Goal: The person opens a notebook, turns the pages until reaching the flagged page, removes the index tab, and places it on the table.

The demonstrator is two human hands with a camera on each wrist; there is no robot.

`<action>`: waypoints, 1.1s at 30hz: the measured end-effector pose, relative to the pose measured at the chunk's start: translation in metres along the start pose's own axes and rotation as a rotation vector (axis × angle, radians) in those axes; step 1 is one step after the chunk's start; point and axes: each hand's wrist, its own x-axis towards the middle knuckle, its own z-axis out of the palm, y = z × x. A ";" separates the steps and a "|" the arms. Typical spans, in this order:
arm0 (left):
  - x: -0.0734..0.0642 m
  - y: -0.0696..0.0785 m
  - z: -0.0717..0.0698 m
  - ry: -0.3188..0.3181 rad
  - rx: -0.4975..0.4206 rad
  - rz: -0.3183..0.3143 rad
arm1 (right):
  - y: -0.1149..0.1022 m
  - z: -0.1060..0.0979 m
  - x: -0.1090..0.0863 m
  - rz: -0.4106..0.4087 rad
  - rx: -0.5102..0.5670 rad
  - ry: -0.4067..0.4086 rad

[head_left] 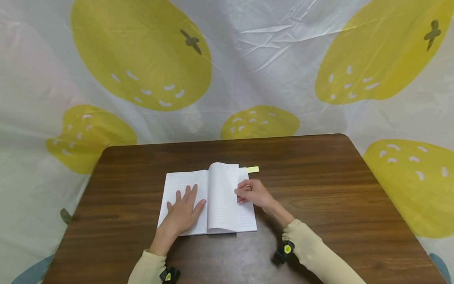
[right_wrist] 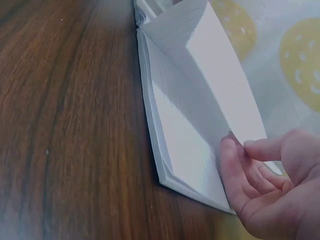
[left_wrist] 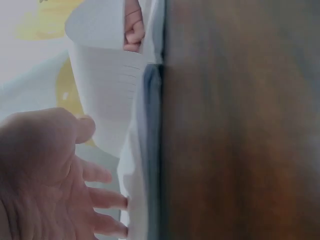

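Observation:
An open notebook (head_left: 248, 219) with ruled white pages lies on the table. One lifted page (head_left: 222, 197) arches up from the spine, curving over the right half. My right hand (head_left: 256, 194) pinches that page's outer edge between thumb and fingers; the right wrist view shows the pinched page (right_wrist: 225, 75) standing raised above the pages below. With fingers spread, my left hand (head_left: 183, 211) rests on the left page. In the left wrist view the left hand (left_wrist: 55, 175) has its fingertips at the paper. A yellow sticky tab (head_left: 253, 169) juts from the notebook's upper right edge.
The dark wood table (head_left: 319, 177) extends around the notebook on every side. Behind it hangs a pale cloth (head_left: 262, 86) printed with large yellow fruit. Each wrist wears a small black camera, one by the right sleeve (head_left: 283, 252).

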 end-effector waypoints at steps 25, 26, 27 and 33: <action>0.003 0.032 -0.010 0.018 -0.056 -0.007 | -0.011 0.040 0.010 -0.172 -0.311 -0.008; 0.002 0.033 -0.009 0.028 -0.051 0.002 | -0.011 0.042 0.010 -0.178 -0.328 -0.005; 0.001 0.034 -0.008 0.035 -0.045 0.011 | -0.012 0.044 0.010 -0.183 -0.344 -0.002; 0.000 0.038 -0.004 0.071 -0.005 0.045 | -0.015 0.054 0.011 -0.223 -0.428 0.024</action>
